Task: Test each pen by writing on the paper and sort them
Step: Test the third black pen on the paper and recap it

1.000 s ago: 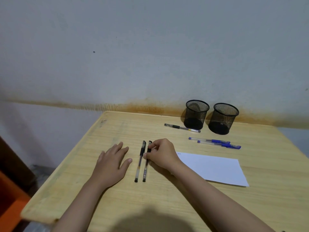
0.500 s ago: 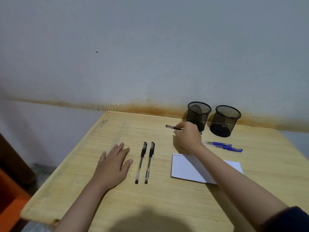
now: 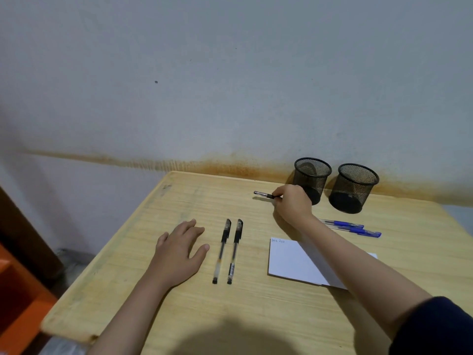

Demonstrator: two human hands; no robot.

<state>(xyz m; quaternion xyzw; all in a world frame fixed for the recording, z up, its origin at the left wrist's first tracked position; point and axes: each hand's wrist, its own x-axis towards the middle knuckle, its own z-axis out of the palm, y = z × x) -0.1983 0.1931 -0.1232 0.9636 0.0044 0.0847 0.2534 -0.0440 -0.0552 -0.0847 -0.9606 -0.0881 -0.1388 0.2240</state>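
**Reaching for the third black pen by the mesh cups**

Gripping a black pen (image 3: 265,195) near the far edge of the table (image 3: 256,316), the right hand (image 3: 293,204) has its fingers curled over the barrel, with only the pen's left end showing beyond the fingertips. That pen sits just in front of the left mesh cup (image 3: 312,179); the right mesh cup (image 3: 354,188) stands beside it, slightly apart.

A sheet of white paper (image 3: 289,262) lies on the table toward the right, and its upper left corner carries a few small handwritten marks in faint ink, too small to read. No brand or label can be made out on any pen.

The right forearm crosses above the paper and covers part of its right side, and also hides the left ends of two blue pens (image 3: 350,228) that lie side by side between the paper and the cups.

Two more black pens (image 3: 229,249) lie parallel and close together near the middle of the table, caps pointing away from the person. Just left of them, the left hand (image 3: 179,252) rests flat on the wood, fingers straight and slightly spread, holding nothing.

A rusty stain runs along the grey wall (image 3: 230,73) behind the table.
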